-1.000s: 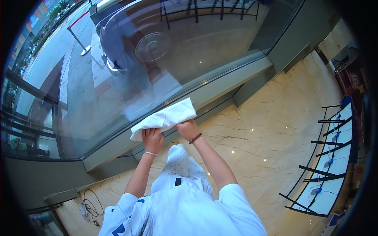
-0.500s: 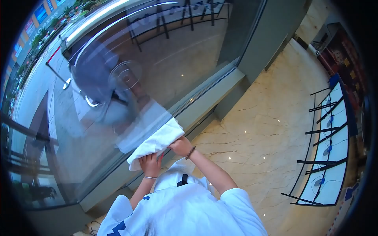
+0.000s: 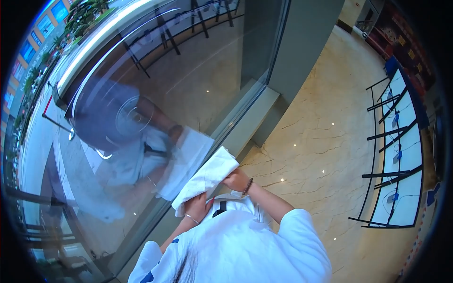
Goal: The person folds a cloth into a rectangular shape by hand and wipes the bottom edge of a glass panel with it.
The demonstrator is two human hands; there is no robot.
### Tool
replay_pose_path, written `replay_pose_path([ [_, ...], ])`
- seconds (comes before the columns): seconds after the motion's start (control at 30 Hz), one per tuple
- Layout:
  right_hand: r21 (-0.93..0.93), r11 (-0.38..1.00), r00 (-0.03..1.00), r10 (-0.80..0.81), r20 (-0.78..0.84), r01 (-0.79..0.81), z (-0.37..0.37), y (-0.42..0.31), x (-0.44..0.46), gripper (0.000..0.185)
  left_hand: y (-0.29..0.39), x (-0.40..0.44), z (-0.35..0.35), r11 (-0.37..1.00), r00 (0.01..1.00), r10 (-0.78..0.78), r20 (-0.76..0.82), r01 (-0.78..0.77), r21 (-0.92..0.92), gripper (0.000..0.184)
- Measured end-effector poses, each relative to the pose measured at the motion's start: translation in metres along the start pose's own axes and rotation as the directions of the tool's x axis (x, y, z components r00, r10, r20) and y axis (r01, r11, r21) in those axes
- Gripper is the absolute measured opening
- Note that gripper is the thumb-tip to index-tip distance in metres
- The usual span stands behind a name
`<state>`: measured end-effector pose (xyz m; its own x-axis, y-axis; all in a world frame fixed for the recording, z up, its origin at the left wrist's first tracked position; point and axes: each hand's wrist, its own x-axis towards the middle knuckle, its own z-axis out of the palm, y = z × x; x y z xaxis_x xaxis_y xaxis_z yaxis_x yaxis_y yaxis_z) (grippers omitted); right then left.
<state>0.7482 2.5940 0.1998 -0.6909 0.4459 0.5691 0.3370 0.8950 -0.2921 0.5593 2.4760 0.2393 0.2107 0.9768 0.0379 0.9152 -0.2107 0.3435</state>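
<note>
A folded white cloth [image 3: 206,179] lies against the lower part of the window pane [image 3: 207,106], next to the sill. My left hand [image 3: 197,207], with a thin silver bracelet at the wrist, grips the cloth's lower left edge. On the cloth's right end, my right hand [image 3: 237,180] holds the edge between thumb and fingers; a dark beaded bracelet circles that wrist. Some fingers of both hands are hidden by the cloth. The glass mirrors the cloth and arms.
Along the pane runs a grey sill [image 3: 257,106], meeting a broad grey post [image 3: 302,52] on the right. A long white table with black legs [image 3: 405,188] stands on the marble floor [image 3: 302,155]. Outside, a barrier post [image 3: 71,135] is visible.
Both hands and the cloth have slid rightward along the window's lower edge, closer to the grey post. The camera view has shifted too. Both hands still hold the cloth.
</note>
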Motion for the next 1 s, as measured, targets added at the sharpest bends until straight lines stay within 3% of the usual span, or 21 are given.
replay_pose_path([
  [0.1, 0.021, 0.994, 0.994, 0.111, 0.017, -0.112, -0.016, -0.015, -0.013, 0.024, 0.011, -0.001, -0.007, 0.996, 0.986, 0.01, 0.164, -0.024, 0.084, 0.062],
  [0.13, 0.014, 0.993, 0.993, 0.115, 0.017, -0.116, -0.017, -0.009, -0.017, 0.024, 0.01, 0.004, -0.003, 0.996, 0.986, 0.017, 0.164, -0.031, 0.081, 0.062],
  [0.2, 0.059, 0.993, 0.993, 0.101, 0.06, -0.104, -0.021, 0.001, -0.019, 0.025, 0.011, 0.009, -0.002, 0.999, 0.951, -0.036, 0.308, 0.043, -0.015, 0.062],
  [0.27, 0.048, 0.998, 0.999, 0.043, 0.029, -0.045, -0.033, 0.014, -0.01, 0.023, 0.02, 0.013, -0.003, 0.999, 0.958, -0.03, 0.285, 0.035, -0.013, 0.062],
  [0.33, -0.013, 1.0, 0.995, -0.011, 0.103, 0.012, -0.044, 0.028, 0.002, 0.018, 0.032, 0.023, -0.005, 0.998, 0.987, -0.02, 0.159, 0.011, 0.058, 0.061],
  [0.4, -0.025, 0.999, 0.992, 0.043, 0.118, -0.04, -0.057, 0.048, 0.007, 0.015, 0.033, 0.053, -0.007, 0.998, 0.986, -0.024, 0.163, 0.034, -0.055, 0.057],
  [0.47, -0.042, 0.997, 0.998, 0.065, 0.028, -0.064, -0.062, 0.074, -0.002, 0.015, 0.044, 0.083, -0.006, 0.999, 0.995, 0.038, 0.087, -0.034, -0.04, 0.055],
  [0.57, -0.033, 0.996, 0.996, 0.086, 0.017, -0.085, -0.051, 0.072, -0.031, 0.015, 0.051, 0.072, 0.017, 0.99, 0.99, 0.136, -0.036, -0.137, -0.041, 0.053],
  [0.67, -0.036, 0.998, 0.998, 0.056, 0.018, -0.055, -0.046, 0.073, -0.041, 0.015, 0.047, 0.065, 0.033, 0.989, 0.989, 0.148, -0.021, -0.148, 0.02, 0.053],
  [0.7, -0.053, 0.998, 0.999, 0.045, 0.008, -0.045, -0.044, 0.08, -0.041, 0.015, 0.047, 0.071, 0.038, 0.994, 0.994, 0.092, 0.061, -0.088, -0.07, 0.053],
  [0.83, -0.039, 0.994, 0.993, 0.107, 0.056, -0.105, -0.032, 0.118, -0.044, 0.016, 0.054, 0.102, 0.063, 0.999, 0.998, 0.027, -0.057, -0.029, -0.042, 0.05],
  [0.93, -0.068, 0.997, 0.998, 0.025, 0.055, -0.021, -0.029, 0.132, -0.032, 0.017, 0.045, 0.109, 0.069, 0.992, 0.992, -0.101, 0.08, 0.107, -0.068, 0.045],
  [1.0, -0.026, 0.998, 0.993, 0.052, 0.105, -0.05, -0.031, 0.14, -0.04, 0.016, 0.051, 0.119, 0.075, 0.995, 0.995, -0.092, 0.033, 0.093, -0.037, 0.044],
])
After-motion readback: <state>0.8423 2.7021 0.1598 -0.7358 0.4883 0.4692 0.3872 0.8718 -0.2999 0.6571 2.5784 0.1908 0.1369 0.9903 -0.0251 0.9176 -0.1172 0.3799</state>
